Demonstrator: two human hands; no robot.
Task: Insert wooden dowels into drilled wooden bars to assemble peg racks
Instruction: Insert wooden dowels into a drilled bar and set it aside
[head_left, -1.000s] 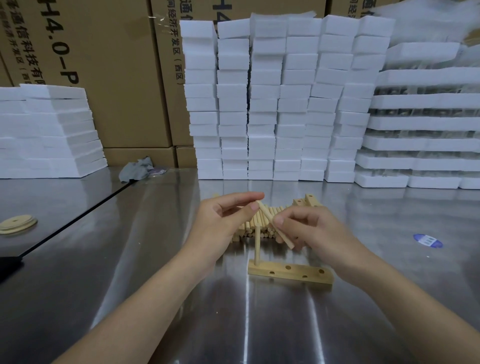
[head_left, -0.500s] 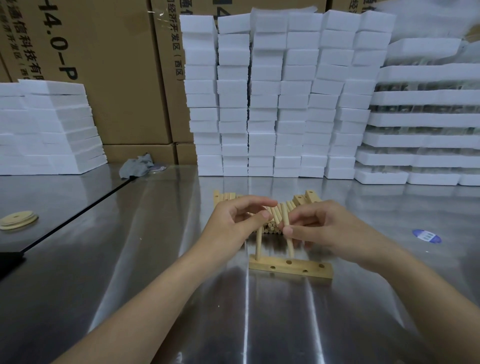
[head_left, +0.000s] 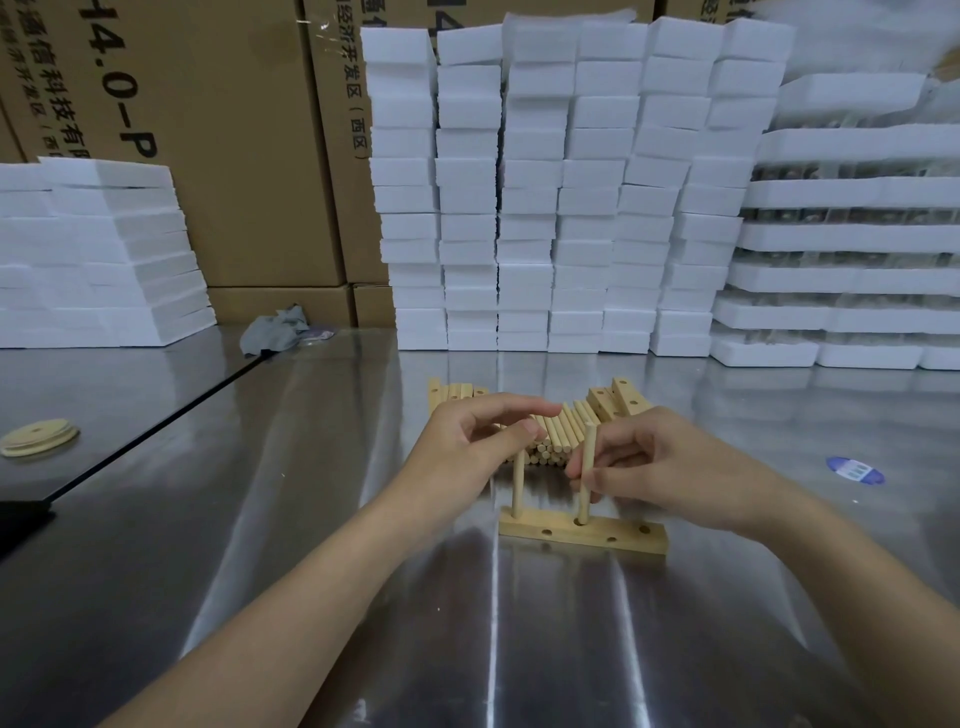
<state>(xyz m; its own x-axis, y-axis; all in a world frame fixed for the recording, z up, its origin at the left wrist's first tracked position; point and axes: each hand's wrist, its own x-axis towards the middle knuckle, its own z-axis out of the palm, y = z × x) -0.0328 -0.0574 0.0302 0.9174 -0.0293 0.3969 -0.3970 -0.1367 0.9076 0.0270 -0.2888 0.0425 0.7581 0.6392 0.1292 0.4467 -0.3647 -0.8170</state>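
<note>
right grip (head_left: 670, 467) pinches dowel (head_left: 589, 447) mid-shaft | tip at bar (head_left: 582, 538) hole

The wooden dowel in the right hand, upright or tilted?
Upright: the pale wooden dowel stands vertical, lower end at a hole in the drilled wooden bar.

A small assembly and packing workshop in a storeroom: a brushed-steel worktable (head_left: 363, 597), printed cardboard cartons (head_left: 234, 156) stacked behind it at 11 o'clock, columns of white foam blocks (head_left: 571, 208) at 12 o'clock, more foam slabs (head_left: 104, 260) at 9 and 2 o'clock, and a heap of loose dowels (head_left: 558, 441) and drilled bars (head_left: 628, 397) mid-table
</note>
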